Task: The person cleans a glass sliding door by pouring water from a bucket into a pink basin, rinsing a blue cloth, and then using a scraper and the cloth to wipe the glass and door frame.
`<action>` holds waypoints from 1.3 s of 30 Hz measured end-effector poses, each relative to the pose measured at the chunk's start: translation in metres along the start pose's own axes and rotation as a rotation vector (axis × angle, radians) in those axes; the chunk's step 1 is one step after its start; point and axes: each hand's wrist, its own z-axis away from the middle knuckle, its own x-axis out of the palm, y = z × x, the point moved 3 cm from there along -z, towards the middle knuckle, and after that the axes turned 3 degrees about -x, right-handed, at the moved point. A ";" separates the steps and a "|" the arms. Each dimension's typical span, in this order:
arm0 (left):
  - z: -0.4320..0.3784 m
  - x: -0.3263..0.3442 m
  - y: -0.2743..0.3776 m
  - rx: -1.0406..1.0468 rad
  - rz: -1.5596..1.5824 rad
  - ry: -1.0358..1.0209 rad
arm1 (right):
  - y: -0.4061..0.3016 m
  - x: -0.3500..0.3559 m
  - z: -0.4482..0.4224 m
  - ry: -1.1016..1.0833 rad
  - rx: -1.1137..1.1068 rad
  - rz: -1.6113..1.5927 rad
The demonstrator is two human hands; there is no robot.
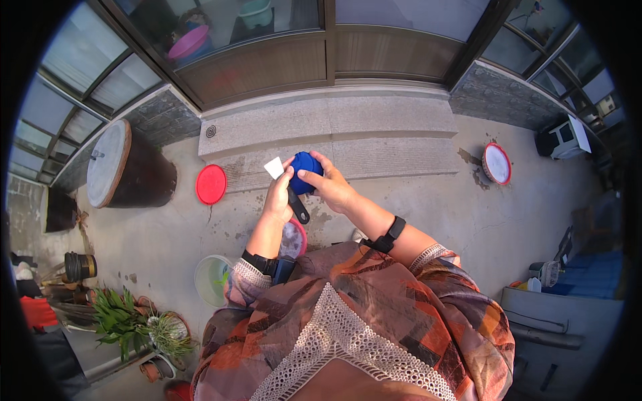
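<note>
My left hand [279, 195] is closed around a tool with a black handle [299, 209]. A flat white piece [274, 168] sticks out past my left fingers and lines up with that handle; the grip hides whether they join. My right hand [331, 183] grasps a rounded, dark blue object [304, 175], thumb across its top and fingers around its far side. The blue object touches my left fingertips too. Its exact kind cannot be told. Below my forearms, a red-rimmed basin [296, 238] with foamy water is partly covered by my left arm.
Concrete steps [391, 150] rise to glazed doors ahead. On the left are a red round lid or basin [211, 184], a large lidded jar [130, 165], a pale bucket [210, 280] and potted plants [120, 321]. Another red-rimmed basin [497, 163] stands right.
</note>
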 end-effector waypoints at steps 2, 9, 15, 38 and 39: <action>-0.017 0.032 -0.028 -0.152 -0.173 -0.014 | 0.005 -0.049 0.000 0.083 0.192 -0.386; -0.084 0.097 -0.114 -0.584 0.188 -0.091 | -0.027 -0.179 0.013 0.223 -0.578 0.616; -0.146 0.175 -0.102 -0.458 -0.047 -0.304 | -0.037 -0.230 -0.012 0.193 -0.220 0.339; -0.394 0.240 0.281 0.287 0.181 -0.471 | -0.361 -0.260 -0.446 0.091 -1.147 1.195; -0.385 0.265 0.305 0.340 0.146 -0.514 | -0.380 -0.246 -0.460 0.065 -1.252 1.314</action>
